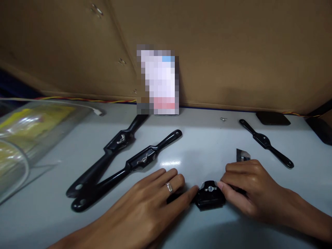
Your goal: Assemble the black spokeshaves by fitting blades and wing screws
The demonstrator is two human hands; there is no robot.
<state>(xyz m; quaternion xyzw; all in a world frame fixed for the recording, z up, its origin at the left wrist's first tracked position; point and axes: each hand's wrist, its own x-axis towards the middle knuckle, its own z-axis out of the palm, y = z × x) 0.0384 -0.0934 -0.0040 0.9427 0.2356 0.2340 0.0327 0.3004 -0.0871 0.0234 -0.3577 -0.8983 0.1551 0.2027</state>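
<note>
Low in the frame, just right of centre, a black tool body (210, 202) sits between the two hands, a silver fitting (210, 188) with small side wings on its upper face. The left hand (153, 195) lies over the handle on that side, its index finger stretched out so the tip touches the body; its thumb is out of sight, so I cannot tell how firmly it closes. A ring (169, 187) circles one of its bent fingers. The right hand (246, 190) is curled, thumb and fingers pinching the tool at its right-hand end, the thumb tip against the body's edge.

Just beyond the right knuckles, partly hidden, lies a loose slotted blade (243, 154). Farther up the grey table (199, 141) are small metal pieces (223, 119), and at the right a slim black two-handled tool (262, 139) lies slantwise near a dark flat object (273, 118).

Left of centre, a large black tool (111, 148) and a glossy black tool (135, 164) lie aslant, meeting at their lower handle ends. A pixelated upright panel (162, 79) stands before the cardboard wall (233, 52). At the left edge rests a yellow item in clear plastic (31, 119), with a white cable (77, 104) stretching above it.
</note>
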